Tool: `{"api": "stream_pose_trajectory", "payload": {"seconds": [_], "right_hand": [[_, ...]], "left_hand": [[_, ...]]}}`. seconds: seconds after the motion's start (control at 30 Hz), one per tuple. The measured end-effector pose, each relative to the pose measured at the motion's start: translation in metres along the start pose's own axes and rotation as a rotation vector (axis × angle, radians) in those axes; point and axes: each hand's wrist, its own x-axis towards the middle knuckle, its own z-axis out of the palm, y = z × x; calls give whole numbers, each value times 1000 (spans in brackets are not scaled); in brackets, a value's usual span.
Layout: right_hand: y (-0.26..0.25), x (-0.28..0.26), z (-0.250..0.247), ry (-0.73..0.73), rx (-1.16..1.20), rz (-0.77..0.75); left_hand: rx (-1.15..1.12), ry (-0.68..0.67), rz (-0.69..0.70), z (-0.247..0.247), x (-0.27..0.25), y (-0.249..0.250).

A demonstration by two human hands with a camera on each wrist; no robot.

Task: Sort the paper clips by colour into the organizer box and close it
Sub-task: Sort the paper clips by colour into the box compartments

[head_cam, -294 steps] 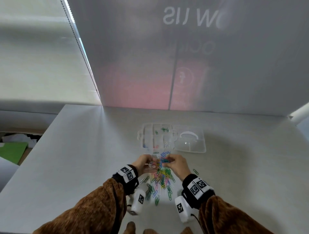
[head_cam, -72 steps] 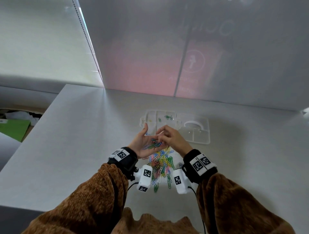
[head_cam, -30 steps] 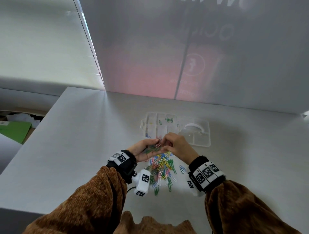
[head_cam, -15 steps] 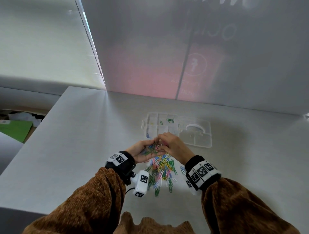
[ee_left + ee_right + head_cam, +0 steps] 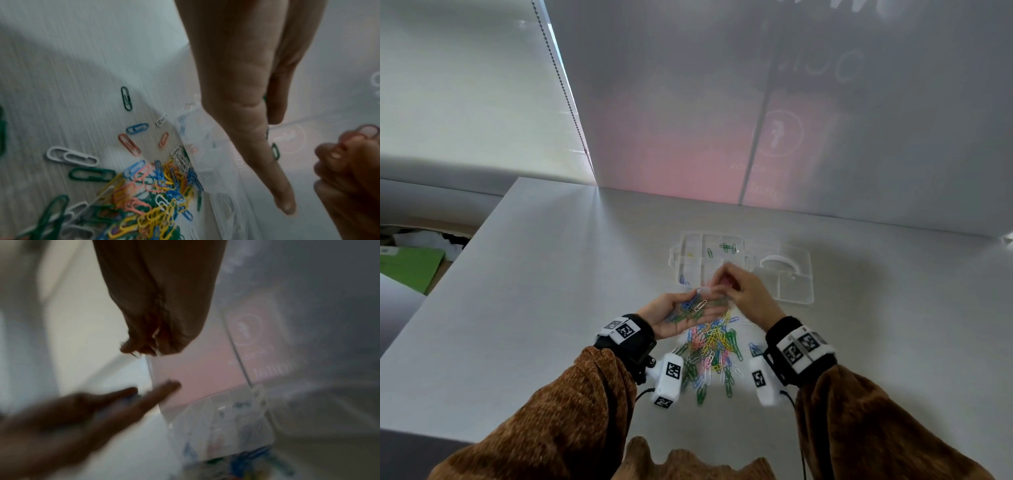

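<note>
A clear organizer box (image 5: 677, 257) lies open on the grey table, its lid (image 5: 792, 286) folded out to the right. A few green clips sit in its far compartments. A heap of mixed coloured paper clips (image 5: 711, 346) lies in front of it, also seen in the left wrist view as the heap (image 5: 156, 194). My left hand (image 5: 707, 303) is palm up over the heap with straight fingers (image 5: 244, 113), carrying several green, blue and white clips. My right hand (image 5: 724, 279) hovers at the box's near edge, pinching a pink clip (image 5: 368, 131). The right wrist view is blurred.
Loose clips (image 5: 72, 156) are scattered on the table around the heap. A frosted partition (image 5: 756, 120) stands behind the box. The table's left edge (image 5: 448, 274) drops to a lower area with a green sheet (image 5: 410, 270).
My right hand has lifted from the left palm with a pink clip and moved a little forward toward the box. The left hand stays palm up with its clips.
</note>
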Motion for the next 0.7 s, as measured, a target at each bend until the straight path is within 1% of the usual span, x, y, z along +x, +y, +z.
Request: {"api": "stream_pose_trajectory", "payload": {"seconds": [0.03, 0.07, 0.1, 0.17, 0.23, 0.33, 0.4, 0.47, 0.6, 0.7], "right_hand": [[2, 5, -5, 38, 95, 114], [5, 13, -9, 59, 133, 209], [9, 21, -12, 58, 123, 280], [14, 41, -12, 29, 14, 351], [19, 61, -4, 12, -116, 365], [30, 84, 13, 8, -295, 366], [36, 91, 22, -47, -424, 385], [41, 93, 26, -90, -504, 396], [44, 94, 22, -134, -495, 381], [40, 94, 15, -114, -454, 337]], "left_hand": [[15, -24, -3, -4, -1, 1], [27, -17, -8, -8, -2, 2], [27, -9, -21, -11, -3, 2], [40, 46, -15, -17, -1, 3], [19, 77, 6, -25, 0, 1], [3, 63, 28, -31, -2, 0], [-9, 50, 49, -33, -5, 1], [-37, 31, 61, -35, -7, 2], [-56, 7, 74, -42, -6, 2], [-36, 1, 64, -41, -4, 1]]}}
